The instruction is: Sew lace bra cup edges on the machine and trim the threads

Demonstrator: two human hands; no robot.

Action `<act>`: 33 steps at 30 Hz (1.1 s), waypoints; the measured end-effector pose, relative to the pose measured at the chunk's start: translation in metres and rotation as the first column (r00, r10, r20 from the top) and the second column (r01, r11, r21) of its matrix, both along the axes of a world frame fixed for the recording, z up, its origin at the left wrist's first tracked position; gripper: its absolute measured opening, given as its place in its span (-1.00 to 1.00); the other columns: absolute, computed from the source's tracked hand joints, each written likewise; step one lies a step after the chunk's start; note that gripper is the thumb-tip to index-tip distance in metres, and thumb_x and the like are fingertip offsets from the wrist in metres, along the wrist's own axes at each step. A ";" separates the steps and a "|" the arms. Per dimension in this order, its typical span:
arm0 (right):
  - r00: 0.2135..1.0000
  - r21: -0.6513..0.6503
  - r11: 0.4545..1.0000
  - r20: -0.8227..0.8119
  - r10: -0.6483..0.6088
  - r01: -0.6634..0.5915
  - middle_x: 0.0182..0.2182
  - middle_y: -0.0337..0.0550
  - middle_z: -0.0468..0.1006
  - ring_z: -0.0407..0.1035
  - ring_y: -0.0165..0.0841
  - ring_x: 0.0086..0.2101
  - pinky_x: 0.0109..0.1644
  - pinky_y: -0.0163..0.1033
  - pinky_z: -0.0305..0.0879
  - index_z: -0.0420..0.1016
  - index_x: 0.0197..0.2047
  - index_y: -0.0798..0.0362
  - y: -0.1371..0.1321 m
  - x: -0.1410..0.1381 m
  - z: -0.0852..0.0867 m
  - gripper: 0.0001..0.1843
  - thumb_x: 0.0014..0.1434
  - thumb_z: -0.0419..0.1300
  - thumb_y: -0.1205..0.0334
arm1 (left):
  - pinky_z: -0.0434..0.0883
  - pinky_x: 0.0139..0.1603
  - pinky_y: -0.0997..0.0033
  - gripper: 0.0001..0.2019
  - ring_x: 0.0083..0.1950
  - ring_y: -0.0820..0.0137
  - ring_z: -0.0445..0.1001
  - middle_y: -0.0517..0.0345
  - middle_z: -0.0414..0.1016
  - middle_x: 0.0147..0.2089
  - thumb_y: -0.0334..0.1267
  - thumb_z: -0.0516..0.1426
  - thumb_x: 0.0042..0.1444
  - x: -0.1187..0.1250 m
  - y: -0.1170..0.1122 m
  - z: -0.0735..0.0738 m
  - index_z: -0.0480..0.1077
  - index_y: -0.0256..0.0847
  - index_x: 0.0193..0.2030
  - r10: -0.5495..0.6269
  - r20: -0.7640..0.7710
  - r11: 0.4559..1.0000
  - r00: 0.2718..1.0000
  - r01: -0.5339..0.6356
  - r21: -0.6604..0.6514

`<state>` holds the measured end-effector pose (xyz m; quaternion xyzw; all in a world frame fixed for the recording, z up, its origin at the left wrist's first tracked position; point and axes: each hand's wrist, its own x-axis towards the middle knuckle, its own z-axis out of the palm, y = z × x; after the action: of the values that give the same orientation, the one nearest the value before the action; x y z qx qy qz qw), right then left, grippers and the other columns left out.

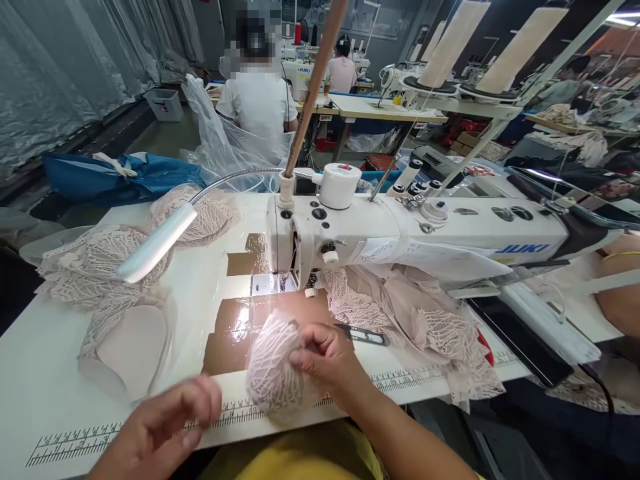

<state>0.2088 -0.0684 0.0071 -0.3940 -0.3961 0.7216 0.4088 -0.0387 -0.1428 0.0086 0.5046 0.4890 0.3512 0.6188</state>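
Observation:
My right hand (327,363) pinches the right edge of a pale pink lace bra cup (275,363) above the front of the sewing table. Left of it, my left hand (165,423) hovers over the printed ruler strip with its fingers curled apart and nothing between them. Behind the cup stands the white sewing machine (415,227), its needle area (283,283) lit. Under the machine arm, to the right, lies a heap of lace and mesh pieces (400,303). A smooth beige cup (133,343) with lace lies on the left of the table.
More lace cups (110,257) are piled at the back left, under a bendable lamp (160,243). Small thread snips (363,335) lie right of my right hand. A dark phone-like slab (520,340) is at the right. Thread cones (455,43) stand above; a person (257,100) sits ahead.

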 end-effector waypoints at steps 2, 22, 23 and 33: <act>0.972 0.110 0.970 0.115 0.204 -0.216 -0.56 -0.32 0.33 0.14 -0.50 -0.52 -0.45 -0.39 0.07 0.46 -0.47 0.10 -0.003 -0.005 0.007 -0.72 -0.12 0.42 0.11 | 0.30 0.12 0.29 -0.46 0.16 0.07 0.28 0.03 0.36 0.17 -0.15 0.34 -0.15 -0.001 0.008 0.013 0.41 -0.04 0.05 0.090 -0.189 0.986 0.978 -0.061 0.154; 0.945 0.457 0.864 0.320 0.061 -0.211 -0.45 -0.19 0.57 0.42 -0.39 -0.43 -0.35 -0.34 0.30 0.46 -0.50 0.07 -0.014 -0.024 0.008 -0.91 0.01 0.20 0.38 | 0.30 -0.32 0.55 -0.81 -0.32 0.40 0.32 0.20 0.39 -0.36 -0.12 0.15 0.16 0.034 0.030 0.034 0.43 -0.20 -0.26 -0.119 -0.172 0.992 0.978 0.123 0.009; 0.940 0.446 0.868 0.335 0.064 -0.218 -0.46 -0.19 0.57 0.41 -0.40 -0.45 -0.37 -0.34 0.28 0.47 -0.50 0.08 -0.014 -0.024 0.008 -0.91 0.01 0.20 0.37 | 0.29 -0.34 0.55 -0.81 -0.35 0.41 0.30 0.20 0.37 -0.39 -0.12 0.14 0.17 0.035 0.032 0.033 0.44 -0.21 -0.29 -0.108 -0.160 0.994 0.981 0.110 0.002; 0.925 0.353 0.896 0.352 0.140 -0.270 -0.49 -0.27 0.47 0.26 -0.47 -0.48 -0.40 -0.37 0.18 0.56 -0.35 0.10 0.000 -0.013 0.008 -0.86 0.05 0.30 0.20 | 0.22 -0.35 0.50 -0.73 -0.35 0.43 0.21 0.19 0.27 -0.41 -0.09 0.10 0.20 0.042 0.042 0.022 0.39 -0.26 -0.35 -0.136 -0.060 0.990 0.989 0.134 -0.040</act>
<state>0.1958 -0.0686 0.0153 -0.3697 -0.6339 0.5931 0.3312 0.0032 -0.1011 0.0310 0.5360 0.4791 0.2838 0.6346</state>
